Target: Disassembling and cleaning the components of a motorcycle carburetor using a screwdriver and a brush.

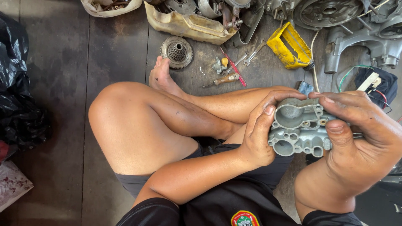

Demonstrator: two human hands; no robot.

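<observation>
Both hands clasp a grey metal casting (pixel 299 132) above the lap: the left hand (pixel 261 132) wraps its left end, the right hand (pixel 360 134) its right end, thumb pressed on its edge. Beyond the grip lie a yellow tool (pixel 289 46) and a dirty cream tub (pixel 188 25). Below the grip, a round shirt badge (pixel 245 219) is cut off. The casting's right end is hidden.

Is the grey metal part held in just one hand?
No, both the left hand and the right hand grip the grey metal part.
</observation>
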